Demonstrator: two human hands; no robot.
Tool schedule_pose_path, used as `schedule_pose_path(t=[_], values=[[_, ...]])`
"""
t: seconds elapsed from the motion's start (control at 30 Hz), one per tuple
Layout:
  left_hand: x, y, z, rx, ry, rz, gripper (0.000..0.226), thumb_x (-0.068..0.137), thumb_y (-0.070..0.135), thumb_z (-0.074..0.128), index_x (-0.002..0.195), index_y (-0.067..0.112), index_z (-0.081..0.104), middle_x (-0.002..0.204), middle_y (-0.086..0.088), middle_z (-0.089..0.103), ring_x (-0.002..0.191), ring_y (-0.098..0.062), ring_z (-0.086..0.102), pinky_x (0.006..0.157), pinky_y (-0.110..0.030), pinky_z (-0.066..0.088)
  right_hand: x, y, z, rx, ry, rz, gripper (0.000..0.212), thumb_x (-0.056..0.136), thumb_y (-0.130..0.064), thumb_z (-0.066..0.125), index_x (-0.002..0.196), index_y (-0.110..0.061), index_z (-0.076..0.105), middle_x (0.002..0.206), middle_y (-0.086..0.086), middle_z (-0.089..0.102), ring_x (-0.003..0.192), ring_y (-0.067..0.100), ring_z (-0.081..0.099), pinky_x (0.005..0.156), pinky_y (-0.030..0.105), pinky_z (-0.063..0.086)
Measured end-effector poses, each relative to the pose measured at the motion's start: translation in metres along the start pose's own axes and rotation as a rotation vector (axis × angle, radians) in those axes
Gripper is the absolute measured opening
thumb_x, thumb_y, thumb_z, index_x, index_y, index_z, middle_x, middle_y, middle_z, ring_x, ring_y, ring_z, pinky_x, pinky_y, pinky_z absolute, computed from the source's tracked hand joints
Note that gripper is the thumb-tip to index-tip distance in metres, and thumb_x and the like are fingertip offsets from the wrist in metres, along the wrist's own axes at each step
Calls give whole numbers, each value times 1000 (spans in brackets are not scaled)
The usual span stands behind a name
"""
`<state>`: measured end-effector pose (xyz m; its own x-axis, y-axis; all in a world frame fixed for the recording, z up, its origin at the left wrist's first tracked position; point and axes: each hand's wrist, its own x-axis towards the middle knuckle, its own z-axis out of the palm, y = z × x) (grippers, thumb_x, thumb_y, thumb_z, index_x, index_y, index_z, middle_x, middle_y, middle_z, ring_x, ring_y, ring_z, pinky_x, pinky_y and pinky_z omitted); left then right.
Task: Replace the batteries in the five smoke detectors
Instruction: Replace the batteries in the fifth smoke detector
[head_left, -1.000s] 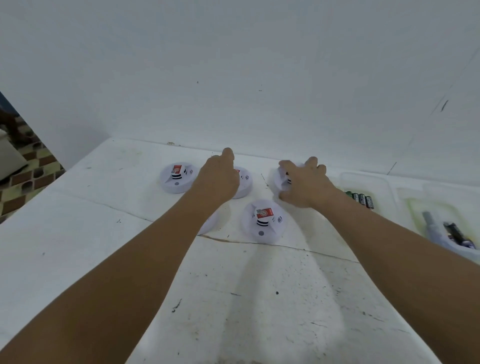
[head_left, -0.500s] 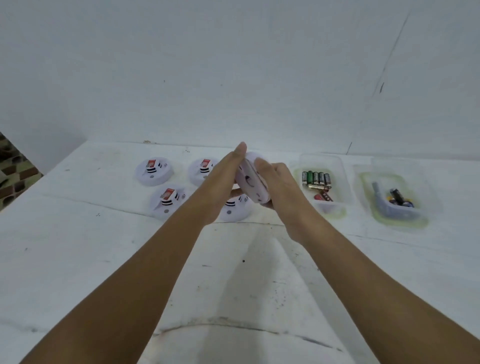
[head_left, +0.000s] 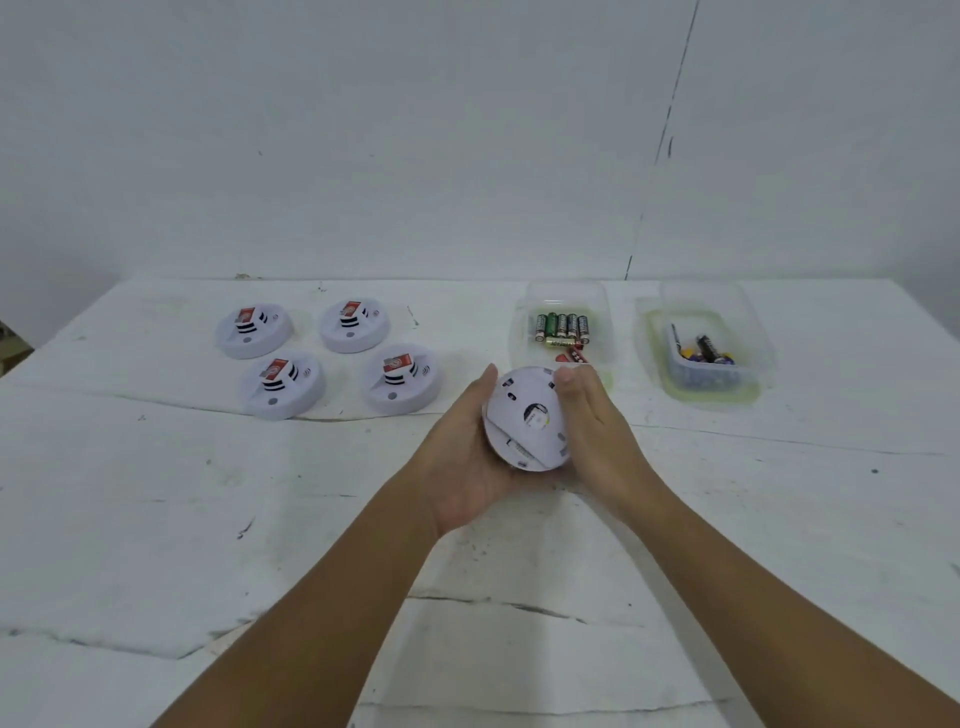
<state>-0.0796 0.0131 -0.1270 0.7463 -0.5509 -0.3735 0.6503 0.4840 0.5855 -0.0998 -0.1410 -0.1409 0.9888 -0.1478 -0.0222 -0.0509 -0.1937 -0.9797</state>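
Note:
I hold one white smoke detector (head_left: 525, 417) above the table, its back side turned up toward me. My left hand (head_left: 460, 457) cups it from the left and below. My right hand (head_left: 592, 421) grips its right edge, thumb on the top rim. Several other white smoke detectors lie face up at the back left: detector (head_left: 253, 330), detector (head_left: 355, 325), detector (head_left: 282, 384) and detector (head_left: 402, 382), each with a red label. A clear tray (head_left: 597, 306) behind my hands holds several green and red batteries (head_left: 562, 328).
A second clear container (head_left: 748, 332) at the back right holds a few dark batteries and small bits. The white table (head_left: 156, 519) is scuffed and cracked and meets a white wall at the back. Its left edge drops to a tiled floor.
Both hands lifted one detector from the group, drew it toward me and turned its back side up. The camera view shifted right and down, bringing both containers into full view.

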Motion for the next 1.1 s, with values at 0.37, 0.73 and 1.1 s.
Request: schedule_pose_path(t=[0.37, 0.73, 1.1], values=[[19, -21, 0, -154, -148, -77, 65, 96, 47, 63, 143, 3, 58, 150, -26, 50, 139, -44, 47, 117, -64, 34, -4, 35, -22, -85, 138, -217, 37, 104, -55, 50, 127, -27, 58, 117, -2, 55, 109, 9, 54, 97, 36, 50], [19, -24, 0, -82, -96, -72, 57, 95, 59, 54, 123, 13, 73, 132, -18, 64, 118, -36, 64, 96, -47, 56, -19, 39, -14, -428, 252, -570, 58, 85, -61, 73, 132, -28, 66, 128, -4, 46, 115, 14, 39, 92, 47, 51], [21, -23, -1, -61, -49, -120, 70, 90, 63, 63, 136, 10, 64, 140, -17, 60, 126, -34, 58, 104, -46, 52, -19, 38, -16, -453, 188, -604, 62, 83, -57, 74, 132, -20, 66, 124, -4, 57, 110, 15, 53, 94, 44, 48]])
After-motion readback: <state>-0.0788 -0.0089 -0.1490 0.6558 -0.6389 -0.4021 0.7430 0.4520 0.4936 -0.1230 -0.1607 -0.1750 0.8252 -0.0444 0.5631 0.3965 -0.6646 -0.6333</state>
